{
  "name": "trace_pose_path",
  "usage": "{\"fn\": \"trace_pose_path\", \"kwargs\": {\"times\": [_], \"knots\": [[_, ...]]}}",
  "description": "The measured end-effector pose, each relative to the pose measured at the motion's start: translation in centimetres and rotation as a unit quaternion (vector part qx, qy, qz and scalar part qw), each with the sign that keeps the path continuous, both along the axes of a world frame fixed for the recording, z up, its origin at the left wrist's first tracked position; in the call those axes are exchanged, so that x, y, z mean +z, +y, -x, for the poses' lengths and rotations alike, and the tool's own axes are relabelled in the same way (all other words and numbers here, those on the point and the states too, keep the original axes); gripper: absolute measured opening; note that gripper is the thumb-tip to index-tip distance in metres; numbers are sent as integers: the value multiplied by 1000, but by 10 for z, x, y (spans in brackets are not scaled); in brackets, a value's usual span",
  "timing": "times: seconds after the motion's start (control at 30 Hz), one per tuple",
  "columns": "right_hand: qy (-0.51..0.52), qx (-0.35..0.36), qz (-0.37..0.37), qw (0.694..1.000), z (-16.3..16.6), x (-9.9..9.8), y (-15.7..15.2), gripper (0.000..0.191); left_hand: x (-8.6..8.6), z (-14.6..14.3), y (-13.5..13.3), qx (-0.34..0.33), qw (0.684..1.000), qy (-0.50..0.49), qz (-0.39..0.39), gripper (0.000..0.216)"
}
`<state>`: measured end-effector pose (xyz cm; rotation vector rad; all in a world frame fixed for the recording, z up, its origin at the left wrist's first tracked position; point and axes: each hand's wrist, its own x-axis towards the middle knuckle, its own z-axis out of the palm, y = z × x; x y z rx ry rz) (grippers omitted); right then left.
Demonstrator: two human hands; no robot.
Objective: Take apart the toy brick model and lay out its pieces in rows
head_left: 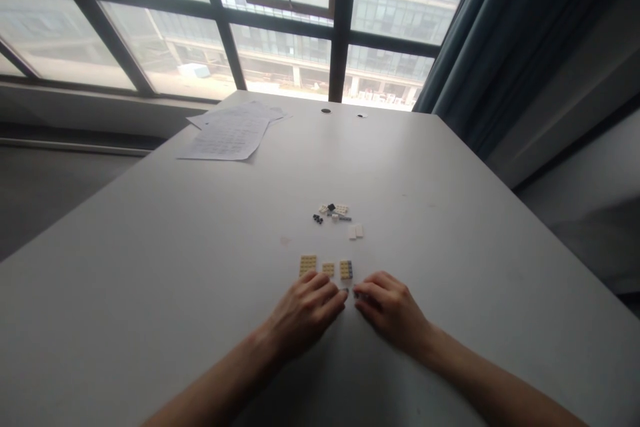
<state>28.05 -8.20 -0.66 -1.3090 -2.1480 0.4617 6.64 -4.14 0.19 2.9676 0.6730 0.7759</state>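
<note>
My left hand (311,303) rests low over the table with its fingers curled, pinching a small grey toy brick piece (345,290) at the thumb and fingertip. Facing it across a narrow gap, my right hand (389,301) is closed too, with a tiny dark piece (355,293) at its fingertips, mostly hidden. Just beyond the hands lie a larger tan studded plate (309,263), a smaller tan plate (328,269) and a tan brick plate with a grey-blue strip (345,269). The left fingers partly cover the near edge of the larger plate.
Farther out, loose white, black and grey brick pieces (335,212) form a small cluster, with two white tiles (355,232) near it. Printed papers (227,137) lie at the back left of the white table (450,227). Windows and a dark curtain (480,47) stand beyond.
</note>
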Motion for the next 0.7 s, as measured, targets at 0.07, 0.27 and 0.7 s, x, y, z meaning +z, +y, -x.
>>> {"fn": "trace_pose_path", "kwargs": {"times": [0.07,0.27,0.7], "knots": [[4,-3,7,1000,-2,1,-1,14,0,1,1,23,1000,-6,-9,11],[-11,-28,21,999,-4,1,-3,15,0,0,1,58,998,14,-27,9],[-64,-11,0,998,10,6,-2,12,1,-3,0,49,998,-20,-26,12]]}}
